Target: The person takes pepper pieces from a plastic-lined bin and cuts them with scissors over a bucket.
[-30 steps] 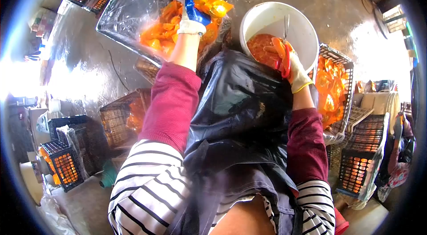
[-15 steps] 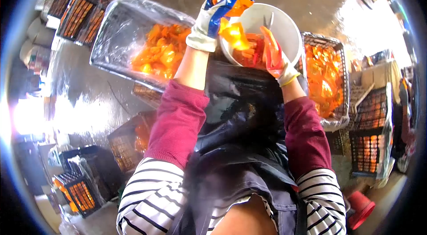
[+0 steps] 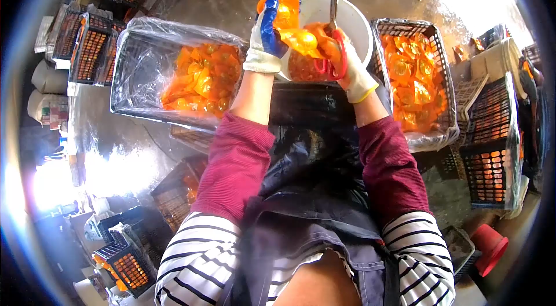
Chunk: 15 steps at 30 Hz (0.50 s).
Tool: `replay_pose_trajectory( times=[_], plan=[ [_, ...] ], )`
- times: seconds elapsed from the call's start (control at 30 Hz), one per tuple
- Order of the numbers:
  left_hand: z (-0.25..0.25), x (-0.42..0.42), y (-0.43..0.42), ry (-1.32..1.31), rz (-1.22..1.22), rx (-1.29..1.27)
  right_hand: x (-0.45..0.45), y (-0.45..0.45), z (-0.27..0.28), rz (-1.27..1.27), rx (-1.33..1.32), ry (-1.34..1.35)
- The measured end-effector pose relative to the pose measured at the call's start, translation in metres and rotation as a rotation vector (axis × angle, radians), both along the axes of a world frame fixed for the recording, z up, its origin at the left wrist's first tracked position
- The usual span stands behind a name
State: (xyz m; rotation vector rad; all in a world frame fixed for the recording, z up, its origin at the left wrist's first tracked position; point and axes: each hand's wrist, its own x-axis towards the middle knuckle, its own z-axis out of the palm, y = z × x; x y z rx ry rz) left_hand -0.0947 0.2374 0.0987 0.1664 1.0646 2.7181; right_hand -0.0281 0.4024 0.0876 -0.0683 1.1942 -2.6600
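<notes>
My left hand, in a white glove with blue-coated fingers, grips a shiny, translucent orange packet. Against its lower side hangs a yellow-orange rounded packet, between my two hands. My right hand, gloved in white with an orange coating, is closed on red-handled scissors, whose blades point up and away from me. Its fingertips are close to the yellow-orange packet; whether they touch it I cannot tell. Below both hands is a white bucket, with orange-red contents partly hidden by my hands.
To the left stands a plastic-lined crate part-filled with orange packets. A black crate on the right holds more of them. Stacked crates line the left side, others the right. A red bucket lies at lower right.
My left hand has come down and slightly left with the orange packet. My right hand has moved left toward it, and the scissors now point up above the bucket.
</notes>
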Motion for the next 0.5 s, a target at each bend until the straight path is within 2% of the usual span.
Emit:
replay_pose_trajectory(
  times=[0.07,0.17,0.2,0.23,0.27,0.3,0.33,0.4,0.43,0.47,0.5],
  plan=[
    [-0.01,0.001,-0.002,-0.132,-0.088,0.031,-0.004,-0.005,-0.01,-0.199,0.189,0.06],
    [-0.028,0.0,0.001,-0.115,-0.007,0.013,-0.024,-0.003,-0.044,-0.29,0.655,0.032],
    [-0.044,-0.012,-0.005,-0.1,0.014,0.006,-0.026,-0.002,-0.047,-0.302,0.645,-0.033],
    [-0.023,0.001,-0.002,-0.218,0.042,0.135,-0.027,0.0,-0.048,-0.315,0.632,-0.097],
    [-0.02,0.004,-0.012,-0.171,0.006,0.149,-0.026,0.002,-0.05,-0.33,0.617,-0.161],
    [-0.009,0.011,-0.022,-0.166,0.037,0.16,-0.03,0.002,-0.051,-0.347,0.459,-0.102],
    [0.0,0.019,-0.037,-0.226,0.14,0.1,-0.034,0.006,-0.057,-0.295,0.325,0.079],
    [0.006,0.045,-0.075,-0.027,0.3,0.021,-0.035,0.008,-0.051,-0.13,0.273,0.107],
    [0.016,0.072,-0.101,-0.045,0.306,0.039,-0.038,0.009,-0.044,-0.034,0.396,-0.014],
    [0.021,0.093,-0.125,-0.029,0.368,0.014,-0.042,0.01,-0.056,-0.069,0.698,0.23],
    [0.02,0.117,-0.152,-0.034,0.461,-0.008,-0.038,0.008,-0.051,-0.066,0.839,0.272]
  ],
)
